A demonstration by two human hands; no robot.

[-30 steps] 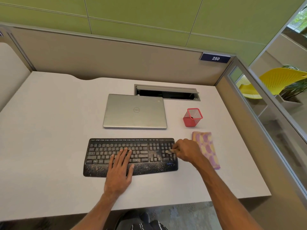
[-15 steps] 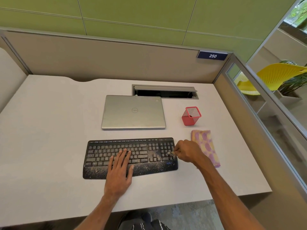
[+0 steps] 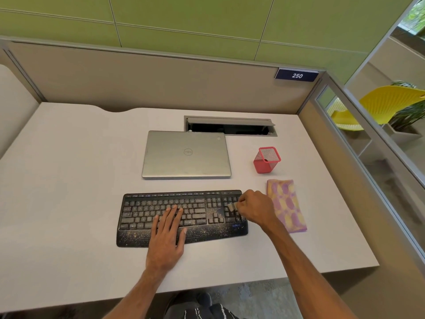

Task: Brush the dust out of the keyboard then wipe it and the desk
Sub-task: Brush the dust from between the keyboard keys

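"250" on blue sign (image 3: 296, 75), Dell logo on laptop (image 3: 186, 155)

Under the left hand (image 3: 166, 236), the keyboard (image 3: 147, 212) is matt black plastic, speckled with dust. Just right of the right hand (image 3: 255, 207) lies a soft woven cloth (image 3: 286, 206). Beyond the hands are a satin, metal-looking laptop (image 3: 186, 155) and a red wire-mesh cup (image 3: 266, 161) on the smooth matt table (image 3: 69, 180).

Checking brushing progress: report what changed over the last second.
The right hand, gripping the brush, shifted slightly left and away across the right-end keys of the keyboard. The left hand stayed flat on it; cloth, laptop, cup unmoved.
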